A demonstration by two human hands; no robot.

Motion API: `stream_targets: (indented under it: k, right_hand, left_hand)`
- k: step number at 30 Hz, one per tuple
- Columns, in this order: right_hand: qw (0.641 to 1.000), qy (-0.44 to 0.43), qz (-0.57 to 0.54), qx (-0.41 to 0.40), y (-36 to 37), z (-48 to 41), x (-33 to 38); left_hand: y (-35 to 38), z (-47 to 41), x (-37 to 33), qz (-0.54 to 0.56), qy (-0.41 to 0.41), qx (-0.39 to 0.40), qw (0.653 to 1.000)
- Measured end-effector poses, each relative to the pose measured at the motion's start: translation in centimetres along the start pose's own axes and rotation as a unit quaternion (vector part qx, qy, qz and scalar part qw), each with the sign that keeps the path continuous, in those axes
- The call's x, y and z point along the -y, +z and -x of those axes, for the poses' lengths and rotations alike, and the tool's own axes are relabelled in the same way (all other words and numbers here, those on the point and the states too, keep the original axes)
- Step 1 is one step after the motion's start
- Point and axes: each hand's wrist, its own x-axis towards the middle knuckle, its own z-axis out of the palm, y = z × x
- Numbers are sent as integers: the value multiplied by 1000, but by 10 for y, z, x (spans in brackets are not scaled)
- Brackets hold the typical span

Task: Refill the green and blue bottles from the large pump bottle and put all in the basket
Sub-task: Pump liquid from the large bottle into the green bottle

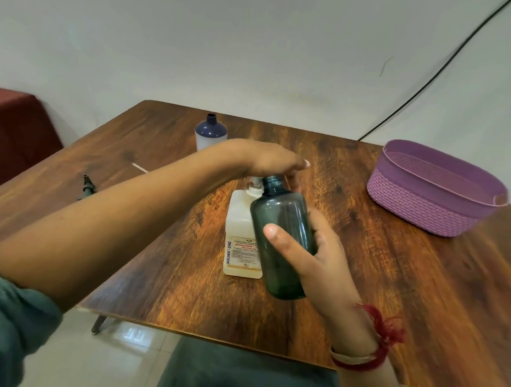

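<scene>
My right hand (pixel 313 255) grips the see-through green bottle (pixel 284 239), tilted, its open neck held up against the pump spout. The large pump bottle (pixel 240 231), pale with a printed label, stands on the wooden table (pixel 391 289) just behind the green one. My left hand (pixel 267 161) lies flat over the pump head and presses on it, hiding the head. The blue bottle (pixel 210 134), uncapped, stands upright at the far side of the table. The purple basket (pixel 435 188) sits at the right with nothing visible inside.
A dark spray-nozzle cap (pixel 86 187) lies on the table at the left, with a thin white tube (pixel 139 167) lying loose beyond it. A dark red seat (pixel 15 130) stands off the left edge. A black cable (pixel 432 75) runs down the wall.
</scene>
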Motion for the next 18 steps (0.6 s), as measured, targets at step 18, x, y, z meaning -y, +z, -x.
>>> stream_targets:
  k: [18]
  right_hand:
    - [1000, 3, -14, 16, -1, 3, 3]
  left_hand:
    - [-6, 7, -14, -105, 8, 16, 994]
